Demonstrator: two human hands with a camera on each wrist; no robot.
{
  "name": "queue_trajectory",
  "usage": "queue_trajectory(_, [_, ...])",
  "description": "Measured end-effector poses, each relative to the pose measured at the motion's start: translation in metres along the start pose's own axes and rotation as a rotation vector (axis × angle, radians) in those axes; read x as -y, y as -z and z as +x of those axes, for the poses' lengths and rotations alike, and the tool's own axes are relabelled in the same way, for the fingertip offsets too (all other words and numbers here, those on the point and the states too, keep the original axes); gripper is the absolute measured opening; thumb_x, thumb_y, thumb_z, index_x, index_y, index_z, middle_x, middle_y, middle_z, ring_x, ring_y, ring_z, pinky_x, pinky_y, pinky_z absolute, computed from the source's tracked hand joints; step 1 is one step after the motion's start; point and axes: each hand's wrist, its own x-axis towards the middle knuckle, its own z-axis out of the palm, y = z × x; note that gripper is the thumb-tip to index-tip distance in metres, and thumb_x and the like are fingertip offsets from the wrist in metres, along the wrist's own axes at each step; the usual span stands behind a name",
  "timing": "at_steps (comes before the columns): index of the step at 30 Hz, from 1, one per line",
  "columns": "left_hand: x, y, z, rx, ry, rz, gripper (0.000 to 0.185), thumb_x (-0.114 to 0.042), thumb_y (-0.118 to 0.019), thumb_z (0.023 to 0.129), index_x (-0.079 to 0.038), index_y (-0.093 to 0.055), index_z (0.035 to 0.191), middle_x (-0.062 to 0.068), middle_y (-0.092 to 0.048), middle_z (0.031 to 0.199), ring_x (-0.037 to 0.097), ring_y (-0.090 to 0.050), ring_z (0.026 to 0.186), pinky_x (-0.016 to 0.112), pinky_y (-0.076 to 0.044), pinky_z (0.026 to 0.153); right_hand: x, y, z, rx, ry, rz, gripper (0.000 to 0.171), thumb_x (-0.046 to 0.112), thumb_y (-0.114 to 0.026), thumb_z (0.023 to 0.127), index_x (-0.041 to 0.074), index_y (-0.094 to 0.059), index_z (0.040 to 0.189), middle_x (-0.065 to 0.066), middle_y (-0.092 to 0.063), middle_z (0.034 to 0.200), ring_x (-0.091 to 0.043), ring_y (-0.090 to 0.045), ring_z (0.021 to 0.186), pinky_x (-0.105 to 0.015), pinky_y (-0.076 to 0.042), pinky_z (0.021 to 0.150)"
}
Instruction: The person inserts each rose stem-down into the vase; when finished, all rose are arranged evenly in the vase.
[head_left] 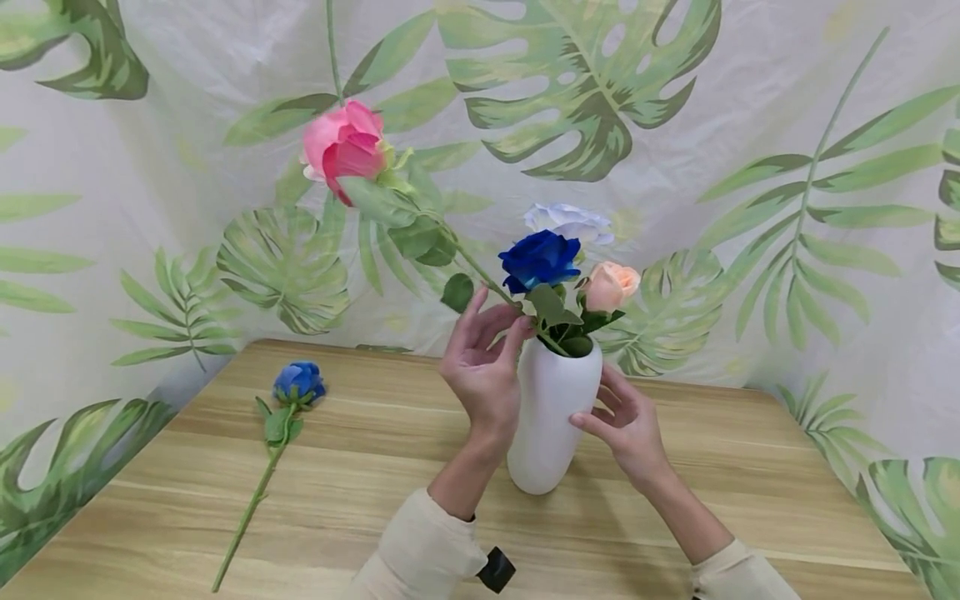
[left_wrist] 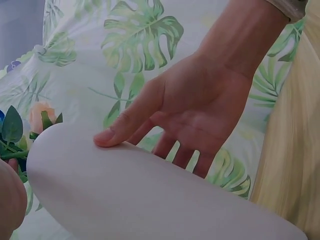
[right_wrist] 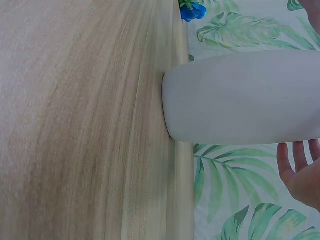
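Observation:
My left hand (head_left: 487, 367) pinches the stem of a pink rose (head_left: 347, 148) between thumb and fingers, beside the mouth of a white vase (head_left: 555, 408). The rose leans far to the left, and its lower stem runs into the vase's mouth. My right hand (head_left: 630, 429) holds the vase's right side, thumb in front; the left wrist view shows that thumb on the vase and the other fingers behind. A dark blue rose (head_left: 542, 260), a pale peach rose (head_left: 611, 286) and a whitish-blue rose (head_left: 568, 222) stand in the vase.
A blue rose (head_left: 298, 382) with a long green stem lies on the wooden table (head_left: 375, 517), left of the vase. Behind the table hangs a leaf-patterned cloth (head_left: 405, 42). A small black object (head_left: 497, 570) sits at the left cuff.

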Motion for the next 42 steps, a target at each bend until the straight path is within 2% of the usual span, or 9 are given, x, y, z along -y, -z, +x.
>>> queue_trajectory(6, [0.005,-0.003,-0.004,-0.028,-0.011,-0.022,0.042,0.016,-0.077,0.083,0.020,-0.063,0.123,0.024,-0.074,0.099,0.013,-0.075,0.087,0.036,-0.065,0.075,0.000,0.000,0.000,-0.001,-0.004,0.010,0.076,-0.017,-0.073,0.084,0.002,-0.049,0.153,0.004,-0.062,0.143,-0.015,-0.064,0.119,-0.030,-0.060,0.093])
queue_trajectory(10, [0.006,-0.005,-0.006,-0.015,-0.030,-0.007,0.039,0.013,-0.079,0.083,0.019,-0.066,0.119,0.029,-0.073,0.098,0.015,-0.075,0.085,0.035,-0.065,0.077,0.000,0.000,0.000,-0.001,-0.003,0.013,0.076,-0.017,-0.073,0.085,0.002,-0.048,0.154,0.004,-0.061,0.144,-0.015,-0.064,0.119,-0.030,-0.060,0.093])
queue_trajectory(15, [0.006,-0.006,-0.008,0.033,-0.059,0.070,0.034,0.018,-0.076,0.083,0.018,-0.068,0.116,0.035,-0.070,0.095,0.010,-0.074,0.088,0.027,-0.063,0.083,0.000,-0.001,0.000,-0.001,-0.002,0.012,0.074,-0.016,-0.073,0.085,0.002,-0.049,0.153,0.004,-0.062,0.141,-0.015,-0.064,0.119,-0.030,-0.060,0.093])
queue_trajectory(18, [0.006,-0.005,-0.008,0.081,-0.060,0.089,0.030,0.019,-0.074,0.083,0.019,-0.069,0.113,0.035,-0.070,0.092,0.006,-0.072,0.087,0.023,-0.061,0.081,0.001,-0.001,0.001,-0.001,-0.001,0.011,0.074,-0.016,-0.073,0.085,0.002,-0.050,0.152,0.004,-0.063,0.141,-0.015,-0.064,0.119,-0.030,-0.060,0.093])
queue_trajectory(25, [0.006,-0.004,-0.007,0.121,-0.012,0.106,0.031,0.017,-0.071,0.086,0.015,-0.066,0.117,0.031,-0.072,0.102,0.008,-0.071,0.087,0.017,-0.055,0.074,0.001,-0.002,0.001,-0.009,-0.001,0.017,0.073,-0.016,-0.074,0.085,0.002,-0.050,0.152,0.005,-0.063,0.140,-0.014,-0.065,0.118,-0.030,-0.060,0.093])
queue_trajectory(31, [0.004,-0.004,-0.004,0.123,0.007,0.130,0.036,0.012,-0.069,0.091,0.011,-0.058,0.125,0.029,-0.073,0.104,0.015,-0.072,0.089,0.021,-0.058,0.081,0.001,-0.001,0.001,-0.014,-0.007,0.017,0.074,-0.017,-0.073,0.084,0.003,-0.050,0.152,0.005,-0.063,0.141,-0.014,-0.065,0.118,-0.030,-0.060,0.093])
queue_trajectory(38, [0.002,-0.004,0.002,0.092,0.106,0.124,0.053,0.012,-0.067,0.090,0.011,-0.045,0.138,0.026,-0.071,0.098,0.005,-0.069,0.084,0.020,-0.058,0.084,0.000,-0.001,0.000,-0.019,-0.013,0.006,0.074,-0.016,-0.074,0.084,0.003,-0.050,0.152,0.006,-0.063,0.141,-0.014,-0.065,0.118,-0.030,-0.060,0.092])
queue_trajectory(42, [0.002,-0.004,0.004,0.087,0.124,0.118,0.050,0.012,-0.066,0.092,0.012,-0.046,0.138,0.024,-0.070,0.096,0.004,-0.070,0.087,0.020,-0.059,0.085,0.000,-0.001,-0.001,-0.022,-0.019,0.009,0.075,-0.016,-0.074,0.084,0.002,-0.050,0.152,0.006,-0.063,0.141,-0.014,-0.065,0.118,-0.029,-0.060,0.092])
